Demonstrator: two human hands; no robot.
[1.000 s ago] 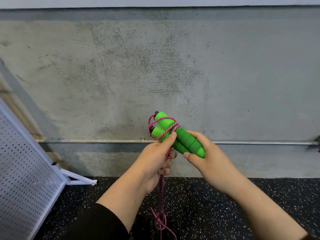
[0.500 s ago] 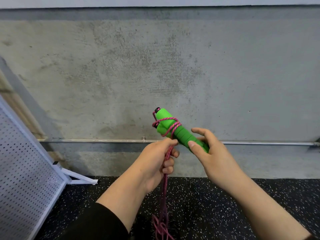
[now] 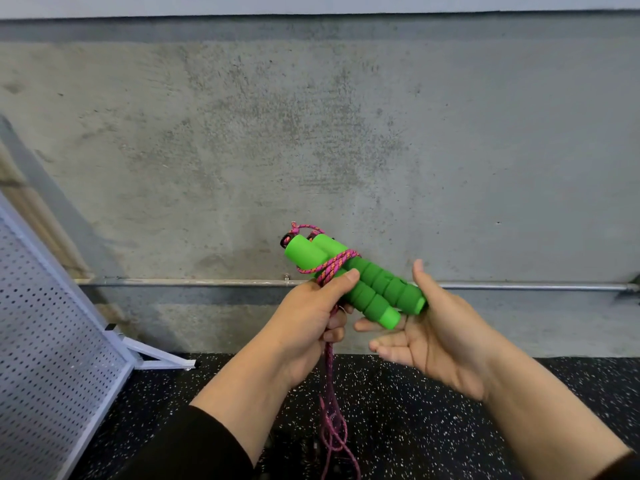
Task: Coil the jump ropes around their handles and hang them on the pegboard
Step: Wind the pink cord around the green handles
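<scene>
Left hand [image 3: 308, 327] pinches the pink rope [image 3: 330, 268]; right hand [image 3: 433, 334] open, cradling the green handles [image 3: 363, 285]. Keep wraps tight, winding toward five o'clock.

Single head view, close, facing forward-down at concrete wall [image 3: 311, 133], floor [image 3: 415, 410]

My handles [image 3: 360, 285] were bright green; rope [image 3: 332, 403] pink with orange flecks; pegboard [image 3: 45, 341] white, dotted; floor [image 3: 433, 410] black, white-speckled; wall [image 3: 311, 133] mottled grey; my sleeve [image 3: 194, 448] black.
</scene>
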